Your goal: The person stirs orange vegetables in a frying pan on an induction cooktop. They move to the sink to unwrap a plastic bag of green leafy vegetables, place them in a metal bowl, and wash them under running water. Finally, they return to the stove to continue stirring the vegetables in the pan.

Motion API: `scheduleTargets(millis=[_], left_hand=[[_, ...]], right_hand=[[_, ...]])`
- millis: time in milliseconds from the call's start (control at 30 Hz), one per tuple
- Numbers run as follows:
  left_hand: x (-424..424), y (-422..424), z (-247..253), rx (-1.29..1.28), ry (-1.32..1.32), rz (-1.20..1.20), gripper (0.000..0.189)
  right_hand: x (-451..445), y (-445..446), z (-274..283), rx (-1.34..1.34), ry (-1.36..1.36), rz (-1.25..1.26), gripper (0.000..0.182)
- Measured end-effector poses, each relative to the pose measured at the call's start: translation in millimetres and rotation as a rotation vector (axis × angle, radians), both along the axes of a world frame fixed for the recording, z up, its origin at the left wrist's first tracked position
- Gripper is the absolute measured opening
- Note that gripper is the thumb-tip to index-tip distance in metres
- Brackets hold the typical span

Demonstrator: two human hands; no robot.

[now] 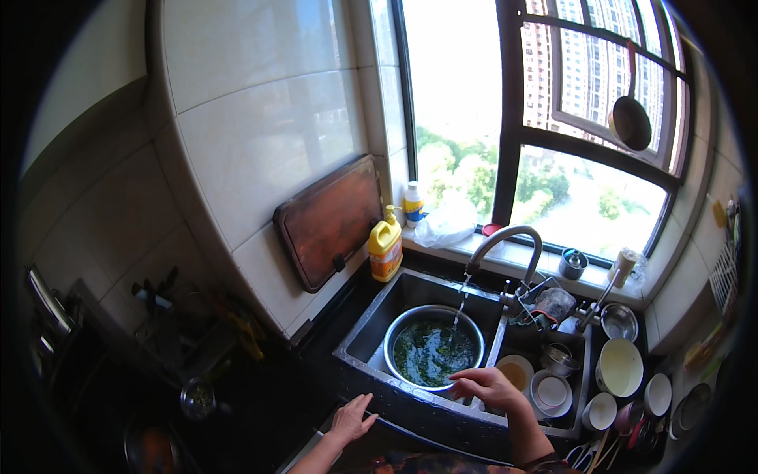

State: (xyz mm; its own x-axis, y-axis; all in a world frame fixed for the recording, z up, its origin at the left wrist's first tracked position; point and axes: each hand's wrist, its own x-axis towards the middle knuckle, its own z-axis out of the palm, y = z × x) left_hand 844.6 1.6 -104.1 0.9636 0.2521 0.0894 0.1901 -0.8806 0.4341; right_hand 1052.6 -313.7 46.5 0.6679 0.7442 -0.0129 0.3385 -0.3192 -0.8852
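Note:
A round metal basin (388,349) stands in the left sink bowl (408,290), filled with water and dark green leaves (435,349). Water runs into it from a curved faucet (536,243). My right hand (482,385) hovers by the basin's near right rim, fingers loosely bent and holding nothing; contact with the rim is hard to tell. At the front edge of the black counter (320,349), left of the sink, my left hand (352,418) is empty with its fingers spread.
Bowls (556,406) and a small metal pot (559,359) crowd the right sink bowl. More bowls (619,367) stand on the counter beyond. A yellow pump bottle (385,249) stands behind the sink, near a cutting board (331,222) against the wall. A pan (630,123) hangs at the window.

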Motion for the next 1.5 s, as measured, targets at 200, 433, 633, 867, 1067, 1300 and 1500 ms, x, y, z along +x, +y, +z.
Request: scheduleTargets(millis=[200,433,633,867,1067,1300,1500], left_hand=[[-32.7,-20.1,37.0,-0.146,-0.256,0.223,0.048],[-94.1,-60.9,29.1,-0.315,-0.179,0.537,0.041],[-99.6,-82.8,21.4,-0.358,-0.269,0.583,0.039],[-165.7,-93.7,39.8,-0.326,-0.278,0.606,0.042],[-358.8,-105.1,11.9,-0.197,-0.149,0.725,0.041],[-557.9,-167.8,0.9,-0.204,-0.298,1.176,0.04],[-669.7,-195.7,-33.0,-0.395,-0.576,1.515,0.039]], right_hand=[[23.2,-7.6,-31.7,-0.115,-0.473,-0.243,0.021],[41.5,7.5,-59.0,-0.101,-0.352,-0.105,0.028],[36.8,34.5,-58.9,-0.171,-0.342,0.094,0.031],[-12.9,35.0,-48.4,-0.113,-0.29,0.224,0.026],[-112.6,66.7,-38.7,0.07,-0.452,0.146,0.019],[-289.4,131.0,-22.8,0.147,-0.301,0.408,0.014],[-404.9,187.1,-7.8,0.104,-0.39,0.687,0.012]])
